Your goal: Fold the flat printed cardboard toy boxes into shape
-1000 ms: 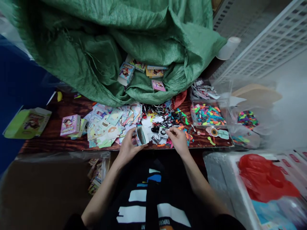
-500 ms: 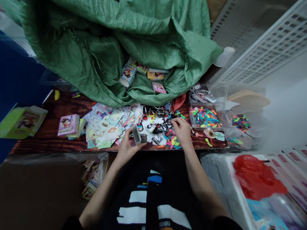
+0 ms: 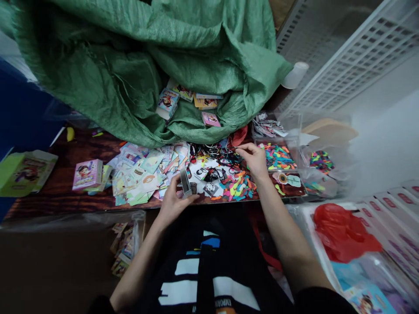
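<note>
My left hand (image 3: pixel 174 199) holds a small open cardboard box (image 3: pixel 186 182) upright near the table's front edge, its opening facing up. My right hand (image 3: pixel 257 161) is closed in a pinch above the right side of the loose trinkets; what its fingertips hold, if anything, is too small to make out. Below and left of it lie tangled black cords (image 3: pixel 214 174) and a heap of small bright coloured pieces (image 3: pixel 240 185). Left of the box spreads a pile of printed paper cards (image 3: pixel 144 174).
A green woven sack (image 3: pixel 203 52) with several small printed boxes (image 3: pixel 168 103) covers the back. Clear bins with coloured pieces (image 3: pixel 278 156) stand right. A pink box (image 3: pixel 87 174) sits left. A red plastic bag (image 3: pixel 342 231) lies at lower right.
My right hand has moved up and to the right across the trinkets, away from the coloured heap. My left hand keeps the box in nearly the same place. The view has shifted slightly.
</note>
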Demonstrator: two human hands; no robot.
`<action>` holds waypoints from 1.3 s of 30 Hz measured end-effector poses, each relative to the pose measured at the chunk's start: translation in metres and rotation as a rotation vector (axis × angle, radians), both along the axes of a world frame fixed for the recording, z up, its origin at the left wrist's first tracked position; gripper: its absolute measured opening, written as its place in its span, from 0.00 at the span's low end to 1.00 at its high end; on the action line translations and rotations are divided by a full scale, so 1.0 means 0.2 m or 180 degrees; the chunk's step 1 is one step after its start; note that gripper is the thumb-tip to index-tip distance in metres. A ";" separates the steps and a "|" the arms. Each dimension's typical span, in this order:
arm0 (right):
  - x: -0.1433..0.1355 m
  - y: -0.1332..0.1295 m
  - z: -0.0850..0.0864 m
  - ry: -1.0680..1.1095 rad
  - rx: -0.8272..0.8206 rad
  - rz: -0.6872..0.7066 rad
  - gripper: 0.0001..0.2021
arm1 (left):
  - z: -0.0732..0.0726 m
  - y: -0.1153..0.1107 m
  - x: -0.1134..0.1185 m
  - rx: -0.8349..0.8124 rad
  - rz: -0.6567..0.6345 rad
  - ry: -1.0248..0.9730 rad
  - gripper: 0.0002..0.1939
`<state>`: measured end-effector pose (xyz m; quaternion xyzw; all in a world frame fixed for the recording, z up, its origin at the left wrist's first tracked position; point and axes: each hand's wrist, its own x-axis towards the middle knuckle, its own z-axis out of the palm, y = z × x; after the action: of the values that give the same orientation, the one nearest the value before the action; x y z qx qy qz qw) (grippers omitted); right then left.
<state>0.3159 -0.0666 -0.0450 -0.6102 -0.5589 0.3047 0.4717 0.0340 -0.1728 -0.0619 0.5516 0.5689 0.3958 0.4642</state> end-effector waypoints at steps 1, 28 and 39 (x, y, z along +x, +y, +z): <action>0.00 -0.01 0.01 0.0274 -0.0091 -0.0036 0.10 | 0.00 -0.01 0.01 -0.0048 -0.0052 -0.0033 0.34; 0.09 -0.49 -0.18 -0.2367 -0.0703 0.0717 0.10 | -0.06 -0.06 0.02 0.0509 -0.0484 0.0373 0.32; 0.03 -0.37 -0.06 0.0129 -0.0386 0.0010 0.11 | -0.07 -0.08 0.03 0.0581 -0.0495 0.0726 0.35</action>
<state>0.3226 -0.1404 -0.0575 -0.6304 -0.5307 0.3509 0.4447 0.0399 -0.1881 -0.0764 0.6752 0.5352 0.3434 0.3738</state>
